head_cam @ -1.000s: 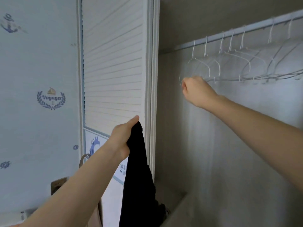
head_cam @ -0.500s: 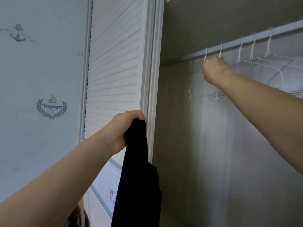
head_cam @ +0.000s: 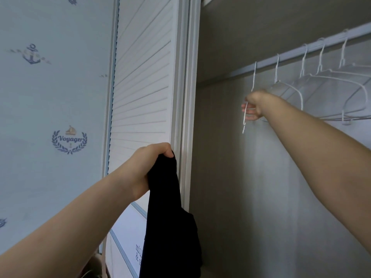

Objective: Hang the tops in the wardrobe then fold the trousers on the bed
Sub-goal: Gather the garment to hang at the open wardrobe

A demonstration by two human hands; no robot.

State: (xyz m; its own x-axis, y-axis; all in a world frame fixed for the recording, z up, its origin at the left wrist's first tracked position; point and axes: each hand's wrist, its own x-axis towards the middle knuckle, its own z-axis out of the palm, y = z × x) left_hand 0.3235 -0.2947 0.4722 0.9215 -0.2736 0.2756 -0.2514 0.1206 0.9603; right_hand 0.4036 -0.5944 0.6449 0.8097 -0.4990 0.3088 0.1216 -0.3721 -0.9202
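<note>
the wardrobe (head_cam: 251,187) stands open, its rail (head_cam: 313,49) running across the top with a row of white wire hangers (head_cam: 321,85) hooked on it. well below the rail and toward the wardrobe's left edge, by the louvred door (head_cam: 144,77), a black top (head_cam: 170,213) hangs limp from the left hand (head_cam: 149,167), whose grip is closed around a bunched part of the cloth. it looks soft and light, drooping straight down with no stiffness, so it will likely need spreading at the shoulders or neckline to sit on a hanger. just under the rail, the right hand (head_cam: 256,105) has its grip curled round the end hanger (head_cam: 250,101), the leftmost one. that hanger seems thin, light and springy; its hook is still on the rail, so lifting by the neck or shoulder wire should free it.
</note>
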